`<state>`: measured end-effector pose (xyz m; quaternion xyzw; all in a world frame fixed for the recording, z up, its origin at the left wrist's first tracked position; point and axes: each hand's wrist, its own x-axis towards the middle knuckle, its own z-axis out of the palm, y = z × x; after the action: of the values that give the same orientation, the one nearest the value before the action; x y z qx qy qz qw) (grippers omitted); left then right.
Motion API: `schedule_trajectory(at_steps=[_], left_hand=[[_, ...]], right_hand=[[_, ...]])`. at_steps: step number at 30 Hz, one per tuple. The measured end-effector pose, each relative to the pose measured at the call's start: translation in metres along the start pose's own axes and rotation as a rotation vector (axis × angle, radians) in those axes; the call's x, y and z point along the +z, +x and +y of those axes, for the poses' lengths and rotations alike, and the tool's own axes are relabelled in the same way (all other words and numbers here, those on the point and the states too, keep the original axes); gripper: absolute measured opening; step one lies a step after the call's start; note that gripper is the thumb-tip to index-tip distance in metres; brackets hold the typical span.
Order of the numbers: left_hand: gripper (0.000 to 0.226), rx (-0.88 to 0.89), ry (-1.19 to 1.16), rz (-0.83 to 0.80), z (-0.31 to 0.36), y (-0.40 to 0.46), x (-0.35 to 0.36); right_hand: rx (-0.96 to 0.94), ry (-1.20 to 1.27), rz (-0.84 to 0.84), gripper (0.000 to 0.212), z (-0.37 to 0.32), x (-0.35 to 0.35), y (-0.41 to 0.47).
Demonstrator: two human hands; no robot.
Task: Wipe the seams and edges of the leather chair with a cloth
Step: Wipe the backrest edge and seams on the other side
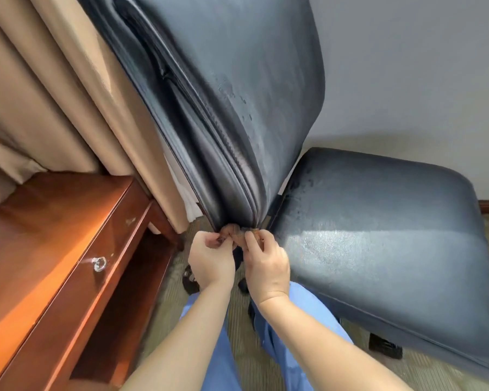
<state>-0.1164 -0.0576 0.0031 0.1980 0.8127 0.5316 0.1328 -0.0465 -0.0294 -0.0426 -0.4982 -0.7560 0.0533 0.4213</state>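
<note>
A dark blue leather chair fills the view: its tall backrest (232, 94) rises at centre and its seat (378, 230) spreads to the right. A piped seam runs down the backrest's side edge to its bottom corner. A small brown cloth (235, 234) is bunched against that bottom corner. My left hand (211, 259) pinches the cloth's left part, and my right hand (267, 262) pinches its right part. Both hands sit close together just under the backrest's lower edge. Most of the cloth is hidden by my fingers.
A reddish wooden desk (54, 263) with a glass drawer knob (99, 263) stands at the left. Beige curtains (40, 94) hang behind it. A grey wall is behind the chair. Chair casters (384, 345) rest on striped carpet. My blue trouser legs (288, 348) are below.
</note>
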Motion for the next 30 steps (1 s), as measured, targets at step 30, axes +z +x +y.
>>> schedule_trajectory(at_steps=[30], left_hand=[[0.027,0.061,0.043,-0.126,-0.048,0.012,-0.006]], right_hand=[[0.414,0.355,-0.437,0.034,0.006,0.019,-0.009]])
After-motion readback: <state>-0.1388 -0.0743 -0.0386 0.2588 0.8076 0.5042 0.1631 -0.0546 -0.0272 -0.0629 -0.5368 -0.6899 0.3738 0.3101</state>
